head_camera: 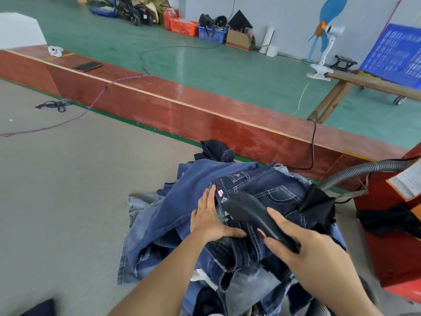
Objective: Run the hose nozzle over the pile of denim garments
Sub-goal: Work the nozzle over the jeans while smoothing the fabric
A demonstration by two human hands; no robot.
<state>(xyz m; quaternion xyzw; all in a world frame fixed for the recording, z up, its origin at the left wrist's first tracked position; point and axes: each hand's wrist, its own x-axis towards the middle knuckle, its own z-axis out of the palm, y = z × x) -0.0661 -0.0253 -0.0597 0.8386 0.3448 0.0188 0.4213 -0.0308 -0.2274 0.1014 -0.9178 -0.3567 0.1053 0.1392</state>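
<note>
Denim garments (205,215) lay heaped on the near grey table, where the left hand (208,221), fingers straight, pressed the top jeans flat, seemingly to steady them for the black hose nozzle (255,216) gripped just right in the right hand (305,242), its grey hose (355,173) trailing far right.

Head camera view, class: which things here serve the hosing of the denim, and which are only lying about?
In the job:
pile of denim garments
hose nozzle, gripped by the right hand
grey ribbed hose
left hand, flat on the denim

Lying about:
phone on the red ledge
clip-on fan
orange basket
blue basket
cardboard box
</note>
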